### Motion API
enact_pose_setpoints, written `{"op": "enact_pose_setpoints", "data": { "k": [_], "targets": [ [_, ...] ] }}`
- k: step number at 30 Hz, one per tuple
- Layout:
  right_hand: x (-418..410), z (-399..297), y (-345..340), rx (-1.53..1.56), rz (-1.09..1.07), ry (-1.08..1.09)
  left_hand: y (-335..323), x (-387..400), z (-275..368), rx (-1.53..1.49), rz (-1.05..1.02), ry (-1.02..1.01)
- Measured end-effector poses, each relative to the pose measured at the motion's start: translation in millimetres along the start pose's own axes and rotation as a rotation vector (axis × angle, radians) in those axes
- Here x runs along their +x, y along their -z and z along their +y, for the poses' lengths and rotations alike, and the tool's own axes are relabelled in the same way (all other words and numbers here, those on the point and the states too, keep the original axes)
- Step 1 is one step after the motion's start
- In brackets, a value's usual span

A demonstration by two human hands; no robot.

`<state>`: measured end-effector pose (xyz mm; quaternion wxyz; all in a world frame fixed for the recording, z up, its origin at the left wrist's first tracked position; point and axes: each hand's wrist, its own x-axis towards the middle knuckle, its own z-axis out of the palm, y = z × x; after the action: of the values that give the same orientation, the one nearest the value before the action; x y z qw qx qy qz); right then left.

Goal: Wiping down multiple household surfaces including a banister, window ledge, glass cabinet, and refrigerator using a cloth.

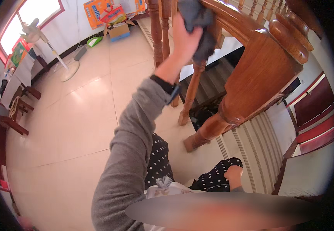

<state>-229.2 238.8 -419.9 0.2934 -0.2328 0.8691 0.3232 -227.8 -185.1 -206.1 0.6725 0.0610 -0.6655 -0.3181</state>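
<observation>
My left hand (184,40) reaches up and grips a dark grey cloth (200,29). The cloth is wrapped about the upper part of a turned wooden baluster (194,89), just under the varnished handrail (239,20). Part of the cloth and the fingers behind it are blurred or hidden. Against the polka-dot fabric over my right knee (216,176) rests my right hand (233,172), low in the view. Its fingers are too hidden to make out. A thick wooden newel post (259,66) stands close to the right of the cloth.
Stairs (250,153) descend at the right beside the newel post, and a dark stairwell (207,83) opens behind the balusters. On the tiled floor (77,121) stand a pedestal fan (66,70), a cardboard box (119,32), a green dustpan (94,42) and a cloth-covered table (22,72).
</observation>
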Motion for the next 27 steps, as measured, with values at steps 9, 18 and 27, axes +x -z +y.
{"op": "enact_pose_setpoints", "data": {
  "k": [9, 18, 27],
  "targets": [
    [10, -1, 4, -0.024, -0.025, -0.027, 44, -121, -12, 0.26, -0.418, -0.029],
    [6, -6, 6, -0.054, 0.018, -0.012, 15, -4, 43, 0.506, -0.332, -0.517],
    [4, -4, 19, -0.056, 0.059, 0.009, 13, -78, 12, 0.389, -0.388, -0.347]
  ]
}}
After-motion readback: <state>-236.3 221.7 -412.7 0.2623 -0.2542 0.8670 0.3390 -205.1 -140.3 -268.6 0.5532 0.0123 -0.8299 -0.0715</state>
